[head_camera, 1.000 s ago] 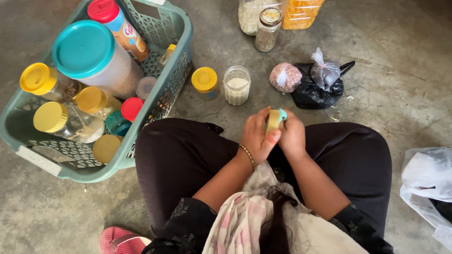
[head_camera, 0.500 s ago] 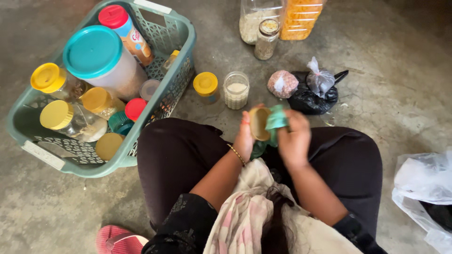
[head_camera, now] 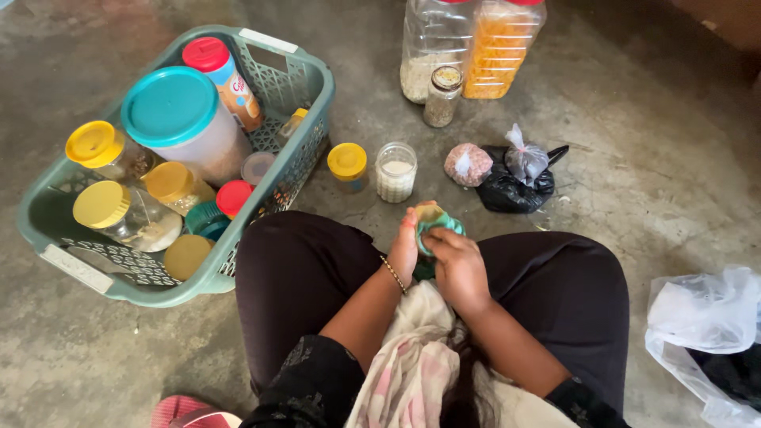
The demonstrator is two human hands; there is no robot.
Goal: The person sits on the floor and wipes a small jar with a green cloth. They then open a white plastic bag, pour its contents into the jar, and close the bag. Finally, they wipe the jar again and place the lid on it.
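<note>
**Lid and green cloth held over lap; jars ranged in front**

Person seated on concrete floor (head_camera: 650, 158), dark trousers, patterned cloth on lap. Bangle on left wrist.

Left hand (head_camera: 405, 247): fingers closed round edge of small yellowish lid (head_camera: 430, 213), held upright just above knees. Right hand (head_camera: 458, 265): fingers clamped on green cloth (head_camera: 437, 227), pressed against the lid. Hands touching each other around both.

Just beyond knees, on floor: open glass jar (head_camera: 395, 171) w/ white contents, no lid on it; beside it, to the left, small jar w/ yellow cap (head_camera: 347, 162). To the right: knotted pinkish bag (head_camera: 468, 164), clear knotted bag (head_camera: 525, 158) lying on black plastic bag (head_camera: 515, 192).

Left: teal plastic basket (head_camera: 309, 87) w/ lattice walls. Inside: big tub w/ teal lid (head_camera: 170, 105), several yellow-capped jars, red-capped jar, tall red-lidded canister w/ orange-and-blue label (head_camera: 224, 78).

Far: large clear container w/ pale grains (head_camera: 430, 47), next to it one w/ orange contents (head_camera: 499, 47); small spice jar (head_camera: 442, 95) in front.

Right edge: clear plastic bag (head_camera: 701, 317), crumpled.
</note>
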